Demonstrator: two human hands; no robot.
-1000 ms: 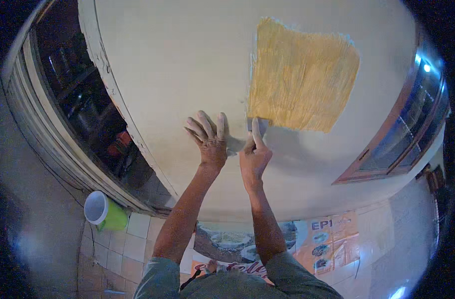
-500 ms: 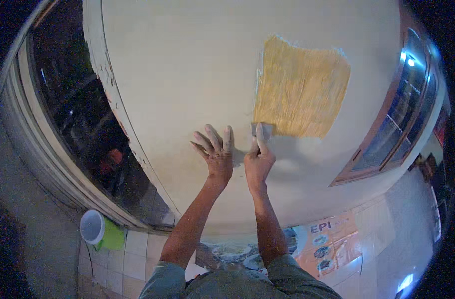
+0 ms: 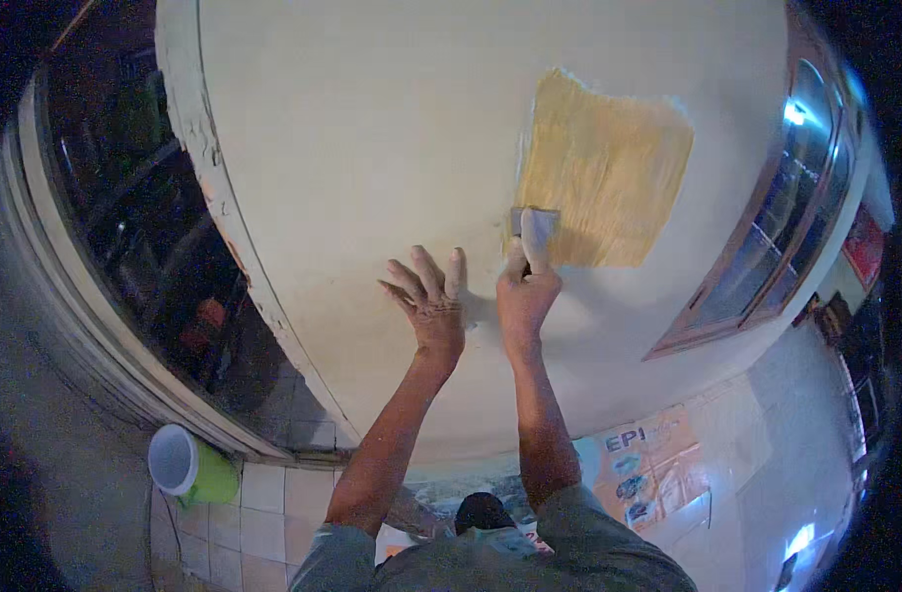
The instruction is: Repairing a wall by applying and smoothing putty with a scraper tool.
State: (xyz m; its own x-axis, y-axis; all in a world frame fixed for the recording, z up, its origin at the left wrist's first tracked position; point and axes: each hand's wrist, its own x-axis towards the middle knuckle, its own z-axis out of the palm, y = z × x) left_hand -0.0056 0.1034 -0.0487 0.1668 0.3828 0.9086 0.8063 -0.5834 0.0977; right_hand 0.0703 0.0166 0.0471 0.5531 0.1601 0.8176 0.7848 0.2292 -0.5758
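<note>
My left hand (image 3: 436, 308) lies on the off-white wall (image 3: 372, 148), fingers spread, holding nothing. Closed around a small grey scraper (image 3: 550, 219), my right hand (image 3: 528, 296) has its index finger stretched up along the blade. The blade is against the wall at the lower left corner of a rough-edged yellow-brown patch (image 3: 614, 168). Fingers hide the scraper's lower part and any handle. A thin pale line runs along the patch's top and left edges.
A dark opening with a chipped frame (image 3: 214, 163) is on the left. To the right is a wood-framed window (image 3: 757, 247). Below, a green and white bucket (image 3: 214, 469) stands on floor tiles (image 3: 263, 493), and a printed orange sheet (image 3: 658, 464) lies on the floor.
My right hand has moved up and slightly right with the scraper, onto the patch's lower left part. My left hand stays in place against the wall.
</note>
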